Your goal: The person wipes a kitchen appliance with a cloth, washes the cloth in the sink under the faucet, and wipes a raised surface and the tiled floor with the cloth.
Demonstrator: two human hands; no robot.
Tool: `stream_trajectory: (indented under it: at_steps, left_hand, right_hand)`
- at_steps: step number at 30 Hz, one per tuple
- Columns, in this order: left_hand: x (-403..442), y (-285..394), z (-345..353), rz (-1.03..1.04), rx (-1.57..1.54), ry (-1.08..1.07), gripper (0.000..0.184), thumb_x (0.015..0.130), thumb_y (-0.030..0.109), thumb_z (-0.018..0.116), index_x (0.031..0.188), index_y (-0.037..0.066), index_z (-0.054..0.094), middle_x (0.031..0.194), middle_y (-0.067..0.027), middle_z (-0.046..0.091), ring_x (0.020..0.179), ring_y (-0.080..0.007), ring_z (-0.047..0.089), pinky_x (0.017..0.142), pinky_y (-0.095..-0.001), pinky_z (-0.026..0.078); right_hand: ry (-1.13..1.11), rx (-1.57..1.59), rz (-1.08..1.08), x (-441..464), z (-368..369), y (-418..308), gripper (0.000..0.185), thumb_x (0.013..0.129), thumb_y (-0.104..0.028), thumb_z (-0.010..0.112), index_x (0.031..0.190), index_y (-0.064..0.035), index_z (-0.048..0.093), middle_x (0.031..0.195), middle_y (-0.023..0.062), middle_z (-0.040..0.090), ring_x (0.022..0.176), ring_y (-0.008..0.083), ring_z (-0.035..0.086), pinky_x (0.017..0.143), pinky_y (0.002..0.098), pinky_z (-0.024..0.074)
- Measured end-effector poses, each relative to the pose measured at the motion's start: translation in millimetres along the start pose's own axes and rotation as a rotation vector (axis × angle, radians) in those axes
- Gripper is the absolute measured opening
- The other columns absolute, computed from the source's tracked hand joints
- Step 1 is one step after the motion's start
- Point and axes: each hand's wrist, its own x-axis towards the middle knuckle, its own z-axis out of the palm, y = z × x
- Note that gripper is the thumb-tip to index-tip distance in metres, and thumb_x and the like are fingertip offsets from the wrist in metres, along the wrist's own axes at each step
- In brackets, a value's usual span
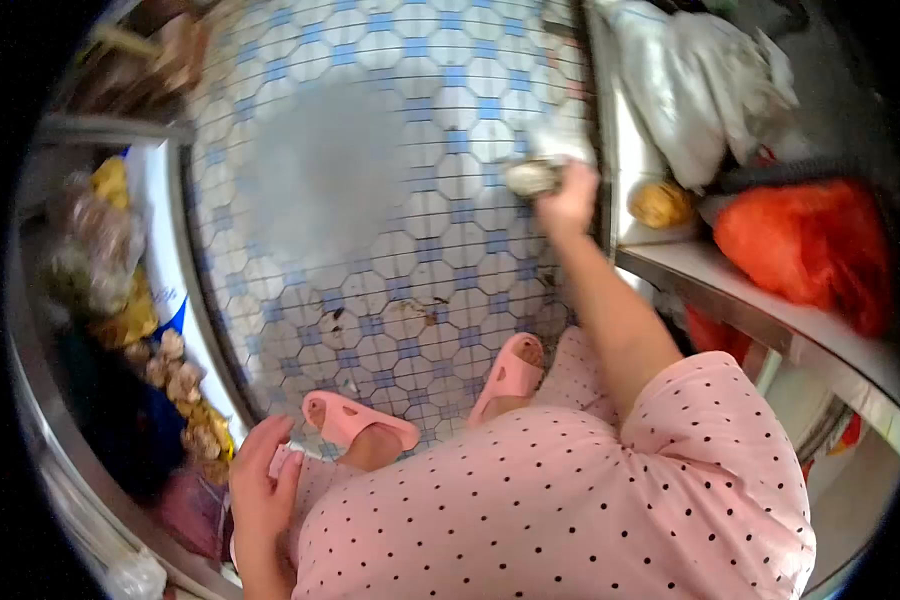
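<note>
Down below, the blue and white tiled floor [395, 270] takes up most of the space between two storage sides. A person in pink clothes with black dots [530, 480] is stooped over it. On the right stands a metal-edged bench [760, 312], and on the left a metal-framed shelf [110, 131] runs along the floor's edge. A red plastic bag [800, 245] slumps on the bench, with white plastic bags [680, 85] lying beyond it. A clear plastic bag [90, 235] sits among the goods on the shelf.

From where I stand, the right arm reaches nearly straight out and down from its short sleeve, the wrist beside the bench's edge. Its right hand [567, 195] is closed around something, the grip narrowed on it. The left arm hangs low; its left hand [262, 485] is beside the thigh and near the shelf, fingers pointing forward and loosely bent, the thumb a little apart from them.

Pink slippers [362, 422] are on the feet, set apart, toes toward the open tiles. Knobbly roots [182, 380] make a row along the shelf's inner side, and a yellow lump [662, 204] rests on the bench near the red plastic bag.

Smallest is the pale lump [530, 178] in the right hand, above the tiles. It sticks out leftward from the fingers, its long axis apparently running crosswise; blur hides what it is.
</note>
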Motion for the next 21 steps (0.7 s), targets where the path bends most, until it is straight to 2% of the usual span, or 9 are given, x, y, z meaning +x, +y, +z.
stream_trajectory:
  at_steps: [2, 3, 5, 7, 9, 12, 15, 17, 21]
  left_hand:
    - [-1.0, 0.7, -1.2, 0.001, -0.008, 0.027, 0.036, 0.080, 0.005, 0.066, 0.115, -0.001, 0.062, 0.118, -0.0207, 0.064, 0.108, -0.0378, 0.062, 0.094, -0.0397, 0.048]
    - [-1.6, -0.4, -1.1, 0.010, -0.014, 0.039, 0.036, 0.080, 0.006, 0.067, 0.116, 0.000, 0.063, 0.118, -0.0203, 0.064, 0.108, -0.0376, 0.062, 0.094, -0.0396, 0.048]
    - [-4.1, -3.9, 0.4, -0.008, 0.018, 0.046, 0.038, 0.079, 0.008, 0.068, 0.116, 0.001, 0.063, 0.118, -0.0206, 0.064, 0.108, -0.0383, 0.062, 0.093, -0.0404, 0.049]
    - [-3.5, -0.3, -0.1, 0.017, 0.035, 0.037, 0.039, 0.079, 0.008, 0.069, 0.117, 0.002, 0.063, 0.119, -0.0205, 0.064, 0.108, -0.0387, 0.062, 0.093, -0.0412, 0.049]
    - [-5.2, 2.7, -0.4, 0.044, 0.052, 0.024, 0.040, 0.078, 0.008, 0.070, 0.118, 0.003, 0.063, 0.120, -0.0198, 0.063, 0.107, -0.0384, 0.062, 0.092, -0.0411, 0.049]
    - [-14.1, 7.5, -8.5, 0.125, 0.030, 0.071, 0.044, 0.077, 0.007, 0.071, 0.120, 0.004, 0.063, 0.122, -0.0186, 0.063, 0.107, -0.0376, 0.062, 0.091, -0.0407, 0.050]
    - [-30.6, -1.1, -12.3, 0.111, -0.040, 0.122, 0.046, 0.075, 0.006, 0.073, 0.120, 0.005, 0.063, 0.122, -0.0171, 0.063, 0.107, -0.0359, 0.063, 0.090, -0.0400, 0.050]
    - [-41.1, -9.3, -9.0, 0.055, -0.128, 0.154, 0.045, 0.075, 0.007, 0.073, 0.119, 0.004, 0.063, 0.122, -0.0172, 0.064, 0.107, -0.0352, 0.063, 0.091, -0.0400, 0.050]
    - [-69.5, -26.0, 7.6, -0.110, -0.112, 0.214, 0.040, 0.077, 0.007, 0.071, 0.116, 0.004, 0.065, 0.121, -0.0180, 0.064, 0.105, -0.0348, 0.064, 0.089, -0.0394, 0.052]
  right_hand:
    - [-0.103, 0.041, 0.245, 25.8, 11.5, 33.7, 0.059, 0.075, -0.002, 0.062, 0.132, -0.0040, 0.045, 0.130, 0.0187, 0.039, 0.112, 0.0378, 0.052, 0.100, 0.0428, 0.0438]
    - [-0.202, 0.030, 0.218, 27.4, 35.8, 43.8, 0.059, 0.074, 0.000, 0.062, 0.131, -0.0049, 0.046, 0.129, 0.0188, 0.042, 0.112, 0.0389, 0.052, 0.098, 0.0444, 0.0440]
    - [-0.232, -0.038, -0.071, -3.9, 66.3, -4.2, 0.059, 0.072, 0.001, 0.062, 0.129, -0.0048, 0.046, 0.125, 0.0195, 0.046, 0.111, 0.0414, 0.051, 0.095, 0.0457, 0.0445]
    - [-0.442, 0.151, -0.380, -42.9, 82.9, -57.9, 0.059, 0.069, 0.003, 0.064, 0.125, -0.0080, 0.050, 0.127, 0.0194, 0.048, 0.113, 0.0418, 0.050, 0.096, 0.0459, 0.0445]
    - [-0.570, 0.103, -0.637, -101.5, 86.0, -101.4, 0.059, 0.066, 0.005, 0.065, 0.121, -0.0110, 0.054, 0.127, 0.0187, 0.050, 0.116, 0.0405, 0.049, 0.097, 0.0451, 0.0439]
    - [-0.746, 0.327, -0.561, -117.5, 78.5, -124.8, 0.056, 0.064, 0.006, 0.065, 0.117, -0.0133, 0.057, 0.125, 0.0177, 0.053, 0.119, 0.0389, 0.048, 0.098, 0.0443, 0.0437]
    - [-0.507, 0.453, -0.648, -41.3, 84.9, -132.2, 0.056, 0.064, 0.006, 0.064, 0.118, -0.0100, 0.059, 0.119, 0.0206, 0.054, 0.118, 0.0412, 0.049, 0.099, 0.0462, 0.0434]
    - [-0.181, 0.337, -0.693, 28.5, 99.3, -139.4, 0.056, 0.069, 0.000, 0.066, 0.123, -0.0078, 0.057, 0.119, 0.0221, 0.054, 0.114, 0.0436, 0.050, 0.098, 0.0466, 0.0439]
    - [-0.240, 0.112, -0.514, 85.3, 145.9, -186.9, 0.042, 0.081, -0.021, 0.066, 0.119, -0.0036, 0.061, 0.121, 0.0262, 0.052, 0.110, 0.0441, 0.051, 0.098, 0.0477, 0.0435]
